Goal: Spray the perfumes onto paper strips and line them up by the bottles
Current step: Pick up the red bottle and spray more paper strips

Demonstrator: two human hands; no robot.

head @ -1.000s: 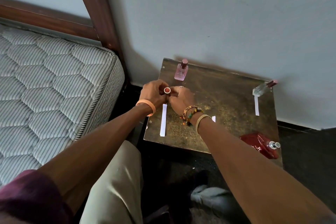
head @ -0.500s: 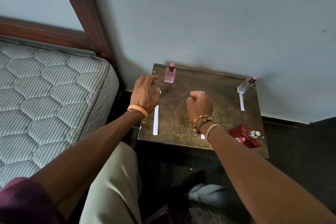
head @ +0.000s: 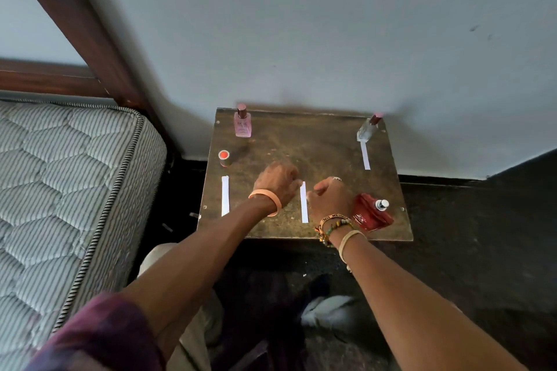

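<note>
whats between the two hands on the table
A white paper strip lies on the table between the left hand and right hand, in the head view.

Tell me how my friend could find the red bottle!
Look at the brown table against the wall. At its near right corner, beside the right hand, sits the red bottle. It alone is dark red with a bare silver sprayer; the pink bottle and clear bottle stand far back.

Worktop (head: 316,141): pink bottle (head: 242,125) upright at back left, clear bottle (head: 367,129) tilted at back right, red bottle (head: 372,215) lying at front right. Left hand (head: 277,181) and right hand (head: 330,199), fingers (head: 294,181) curled, flank the middle paper strip (head: 304,208). Grip cannot be determined.
</note>
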